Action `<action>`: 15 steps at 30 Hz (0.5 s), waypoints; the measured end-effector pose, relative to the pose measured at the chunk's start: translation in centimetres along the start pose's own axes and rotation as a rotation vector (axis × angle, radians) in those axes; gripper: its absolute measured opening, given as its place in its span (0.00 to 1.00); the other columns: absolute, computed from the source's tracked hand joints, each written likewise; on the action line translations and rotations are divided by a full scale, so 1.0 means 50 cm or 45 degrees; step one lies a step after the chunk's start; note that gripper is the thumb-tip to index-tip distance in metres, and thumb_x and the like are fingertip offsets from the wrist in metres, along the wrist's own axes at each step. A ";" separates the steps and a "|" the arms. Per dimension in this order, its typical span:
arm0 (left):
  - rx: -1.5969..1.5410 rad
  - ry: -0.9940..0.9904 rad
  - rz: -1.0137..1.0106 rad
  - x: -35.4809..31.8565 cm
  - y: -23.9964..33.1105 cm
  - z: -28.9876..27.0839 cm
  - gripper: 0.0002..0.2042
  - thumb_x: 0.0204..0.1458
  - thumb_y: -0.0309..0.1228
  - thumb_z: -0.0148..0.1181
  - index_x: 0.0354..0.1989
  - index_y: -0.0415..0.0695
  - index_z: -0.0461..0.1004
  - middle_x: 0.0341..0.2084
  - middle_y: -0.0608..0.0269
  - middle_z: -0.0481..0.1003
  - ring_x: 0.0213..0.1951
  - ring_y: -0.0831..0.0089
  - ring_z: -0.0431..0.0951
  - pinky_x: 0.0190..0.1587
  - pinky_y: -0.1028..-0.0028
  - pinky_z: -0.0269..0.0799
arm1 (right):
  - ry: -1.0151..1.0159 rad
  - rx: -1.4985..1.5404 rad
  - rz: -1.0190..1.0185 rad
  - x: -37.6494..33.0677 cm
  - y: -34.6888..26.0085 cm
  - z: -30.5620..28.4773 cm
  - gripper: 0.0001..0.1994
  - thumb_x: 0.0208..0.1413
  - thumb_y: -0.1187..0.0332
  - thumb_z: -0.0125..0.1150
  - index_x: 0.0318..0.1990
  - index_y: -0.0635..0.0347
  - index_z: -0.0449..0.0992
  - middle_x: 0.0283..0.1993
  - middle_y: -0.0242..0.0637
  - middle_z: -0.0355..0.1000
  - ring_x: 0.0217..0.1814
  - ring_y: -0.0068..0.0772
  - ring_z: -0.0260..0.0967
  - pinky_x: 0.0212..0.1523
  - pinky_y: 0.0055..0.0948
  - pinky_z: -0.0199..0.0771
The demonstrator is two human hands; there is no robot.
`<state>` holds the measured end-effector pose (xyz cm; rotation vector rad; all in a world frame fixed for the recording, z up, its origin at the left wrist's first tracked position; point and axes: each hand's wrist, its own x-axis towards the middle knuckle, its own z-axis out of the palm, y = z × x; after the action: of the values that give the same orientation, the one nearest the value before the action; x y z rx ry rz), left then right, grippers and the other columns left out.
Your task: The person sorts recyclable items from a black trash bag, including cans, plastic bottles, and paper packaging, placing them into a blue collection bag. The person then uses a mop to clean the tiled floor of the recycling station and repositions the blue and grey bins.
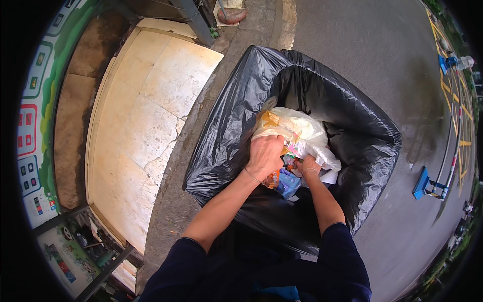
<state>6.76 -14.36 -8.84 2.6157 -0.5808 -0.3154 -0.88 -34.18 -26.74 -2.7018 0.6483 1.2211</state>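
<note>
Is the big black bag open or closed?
Open: the black bag gapes wide, with the left hand and right hand inside, among rubbish.

My left sleeve (pixel 173 269) and right sleeve (pixel 344 259): dark navy, short. Left hand (pixel 266 157) and right hand (pixel 308 164) bare. Thin bracelet (pixel 252 176) on my left wrist, thin pale band (pixel 308 170) on my right. Bright blue patch (pixel 277 293) low on my front, can't tell what.

Room lies right of white bag (pixel 313 132) until black liner (pixel 365 113) blocks
</note>
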 end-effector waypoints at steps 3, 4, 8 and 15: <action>0.009 0.018 0.023 -0.001 0.002 -0.004 0.12 0.28 0.23 0.60 0.27 0.40 0.72 0.26 0.53 0.74 0.31 0.56 0.77 0.32 0.64 0.72 | 0.295 0.313 0.080 0.019 0.007 0.029 0.43 0.35 0.44 0.69 0.60 0.55 0.63 0.62 0.47 0.60 0.65 0.45 0.57 0.61 0.36 0.60; 0.008 0.031 0.032 0.002 0.005 -0.009 0.12 0.28 0.23 0.61 0.27 0.40 0.72 0.27 0.53 0.75 0.31 0.56 0.77 0.32 0.63 0.72 | 0.221 0.353 0.098 0.034 0.009 0.029 0.42 0.36 0.43 0.66 0.60 0.53 0.63 0.63 0.46 0.60 0.65 0.46 0.57 0.61 0.38 0.59; 0.008 0.031 0.036 0.003 0.007 -0.009 0.14 0.31 0.25 0.63 0.30 0.40 0.71 0.27 0.53 0.74 0.32 0.57 0.77 0.34 0.64 0.72 | 0.106 0.496 0.081 0.077 0.027 0.044 0.40 0.37 0.40 0.62 0.56 0.56 0.68 0.58 0.48 0.65 0.61 0.47 0.61 0.59 0.40 0.60; -0.068 0.125 -0.186 0.005 -0.006 0.009 0.19 0.42 0.40 0.66 0.32 0.37 0.67 0.28 0.49 0.74 0.32 0.53 0.76 0.35 0.62 0.71 | -0.971 1.687 0.151 0.016 0.061 -0.060 0.23 0.37 0.42 0.66 0.34 0.50 0.76 0.27 0.26 0.72 0.19 0.13 0.60 0.18 0.11 0.55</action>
<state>6.98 -14.38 -9.39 2.6104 -0.3443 -0.2429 0.37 -38.02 -25.07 -1.0521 0.9728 1.0819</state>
